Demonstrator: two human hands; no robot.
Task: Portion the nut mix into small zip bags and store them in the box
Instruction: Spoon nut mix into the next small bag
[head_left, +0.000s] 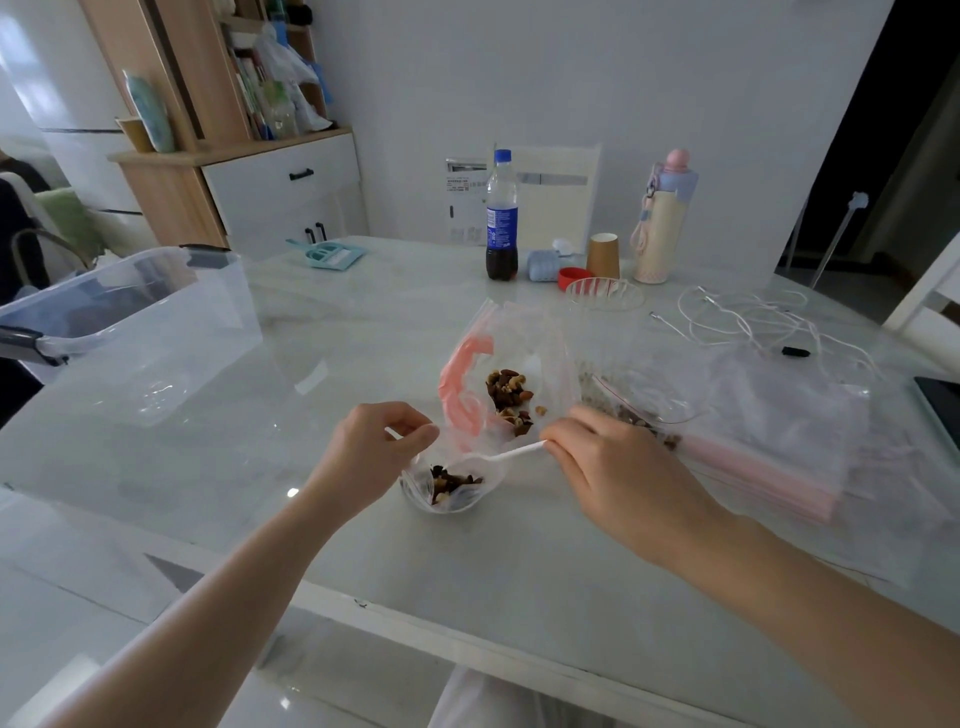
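Far off to my left sits the clear box (130, 317), waiting for finished portions. My left hand (376, 449) pinches the rim of the small zip bag (449, 486) to keep its mouth open just below my fingers. My right hand (615, 467) grips a white spoon (511, 453) tipped into it. Just beyond, the big nut bag (511, 384) lies open within easy reach.

White table (363, 322): clear box (130, 322); cola bottle (502, 218); paper cup (603, 255); zip bags (779, 415); white cable (748, 317).
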